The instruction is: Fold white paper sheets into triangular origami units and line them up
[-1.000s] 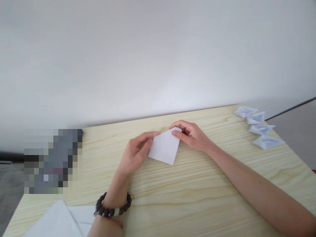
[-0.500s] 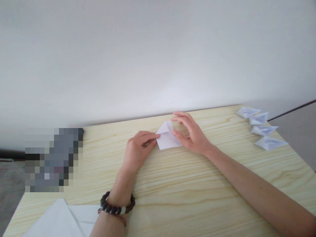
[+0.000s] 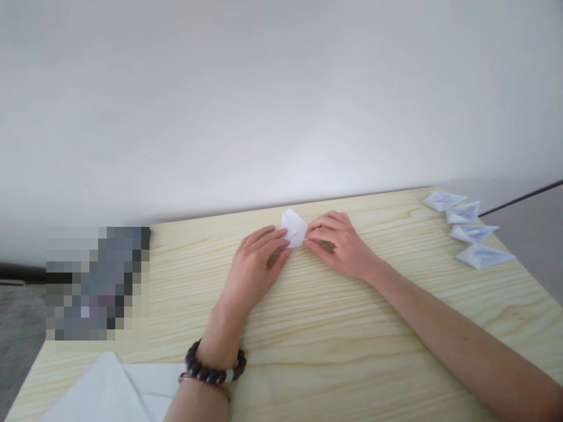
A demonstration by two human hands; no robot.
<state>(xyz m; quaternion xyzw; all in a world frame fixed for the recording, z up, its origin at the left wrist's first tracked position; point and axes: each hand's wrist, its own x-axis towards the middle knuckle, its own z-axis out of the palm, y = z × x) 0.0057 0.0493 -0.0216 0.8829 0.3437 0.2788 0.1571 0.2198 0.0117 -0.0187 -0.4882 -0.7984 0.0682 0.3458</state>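
Observation:
A small piece of folded white paper (image 3: 294, 227) is held between my two hands, low over the wooden table near its far edge. My left hand (image 3: 257, 258), with a dark beaded bracelet (image 3: 206, 370) on the wrist, pinches the paper's lower left edge between thumb and fingers. At the right edge my right hand (image 3: 336, 243) grips it in the same way, thumb below and fingers curled above. The paper's top comes to a blunt point, and a crease line shows across its face.
Several folded white paper boats (image 3: 474, 234) stand in a row along the table's right side. A blurred-out dark flat object (image 3: 101, 275) lies at the left. White paper sheets (image 3: 105, 390) overlap at the near left. Behind the table (image 3: 352, 340) rises a pale wall (image 3: 281, 105).
My right hand has closed from spread fingers to a pinch on the paper's edge. The paper has turned and shows a smaller shape. My left fingers have shifted slightly right.

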